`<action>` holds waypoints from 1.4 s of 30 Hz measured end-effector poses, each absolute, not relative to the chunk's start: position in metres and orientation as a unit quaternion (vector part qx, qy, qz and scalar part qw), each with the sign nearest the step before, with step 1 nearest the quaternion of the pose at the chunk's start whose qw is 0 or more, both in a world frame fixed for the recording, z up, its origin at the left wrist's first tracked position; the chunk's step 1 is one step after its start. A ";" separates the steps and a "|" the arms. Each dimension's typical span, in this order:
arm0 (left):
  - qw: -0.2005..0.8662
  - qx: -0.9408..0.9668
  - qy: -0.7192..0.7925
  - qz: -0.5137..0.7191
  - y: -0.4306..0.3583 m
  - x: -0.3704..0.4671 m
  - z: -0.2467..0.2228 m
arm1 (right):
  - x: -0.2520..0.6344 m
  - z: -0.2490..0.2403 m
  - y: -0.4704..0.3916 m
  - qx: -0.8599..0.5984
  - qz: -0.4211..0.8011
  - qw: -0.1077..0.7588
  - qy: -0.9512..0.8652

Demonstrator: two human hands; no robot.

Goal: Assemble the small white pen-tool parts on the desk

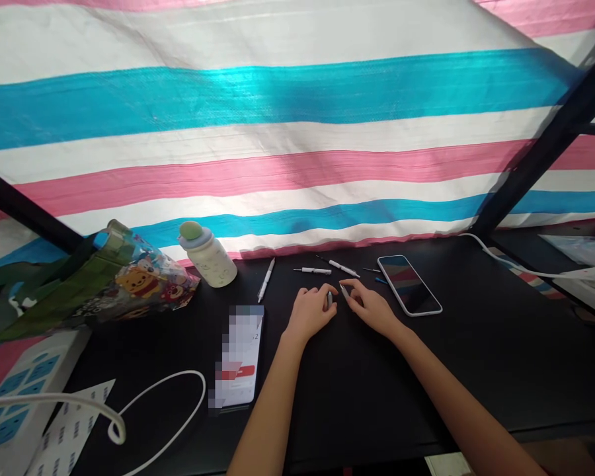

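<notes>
My left hand [311, 312] is closed above the black table, with a short grey-white pen part [330, 299] between its fingers. Close beside it, my right hand [371, 308] pinches a slim white pen piece [344, 289] with a pointed end. A small gap separates the two pieces. Just beyond my hands lie two white pens, one nearly level [313, 270] and one slanted [344, 268]. Another white pen [266, 280] rests further left. A small blue piece [381, 280] and a thin dark rod [371, 270] lie by my right hand.
A phone with a dark screen [410, 285] lies at right; a lit phone [240, 357] is left of my forearm. A bottle [208, 256], a cartoon-print bag [143, 281], a power strip [22, 390] and a looping white cable [201, 390] occupy the left. Striped sheeting [297, 92] hangs behind.
</notes>
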State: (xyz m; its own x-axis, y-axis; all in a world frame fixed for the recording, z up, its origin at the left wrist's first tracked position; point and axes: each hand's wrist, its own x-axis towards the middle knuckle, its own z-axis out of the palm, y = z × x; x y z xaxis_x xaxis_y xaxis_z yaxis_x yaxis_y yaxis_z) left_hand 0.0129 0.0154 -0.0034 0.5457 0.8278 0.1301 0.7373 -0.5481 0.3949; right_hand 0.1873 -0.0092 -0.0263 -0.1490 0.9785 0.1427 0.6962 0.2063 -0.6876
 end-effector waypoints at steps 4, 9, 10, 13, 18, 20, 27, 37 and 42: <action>0.154 0.863 0.451 0.169 0.016 0.013 -0.002 | 0.190 -0.026 -0.008 -0.538 0.325 0.337 -0.701; 0.147 0.851 0.453 0.219 0.014 0.014 0.005 | 0.185 -0.022 -0.011 -0.498 0.382 0.384 -0.678; 0.152 0.849 0.452 0.226 0.014 0.014 0.006 | 0.184 -0.022 -0.011 -0.498 0.384 0.393 -0.671; 0.167 0.849 0.441 0.240 0.013 0.016 0.008 | 0.183 -0.024 -0.010 -0.508 0.370 0.421 -0.654; 0.171 0.864 0.410 0.236 0.012 0.017 0.007 | 0.184 -0.025 -0.007 -0.506 0.381 0.457 -0.624; 0.174 0.868 0.404 0.230 0.012 0.017 0.008 | 0.185 -0.025 -0.007 -0.498 0.396 0.469 -0.612; 0.158 0.871 0.408 0.223 0.013 0.015 0.008 | 0.188 -0.026 -0.004 -0.507 0.385 0.484 -0.600; 0.129 0.861 0.430 0.238 0.016 0.013 0.007 | 0.195 -0.027 -0.004 -0.571 0.261 0.381 -0.679; 0.137 0.859 0.439 0.223 0.019 0.010 0.006 | 0.194 -0.029 -0.004 -0.554 0.263 0.382 -0.692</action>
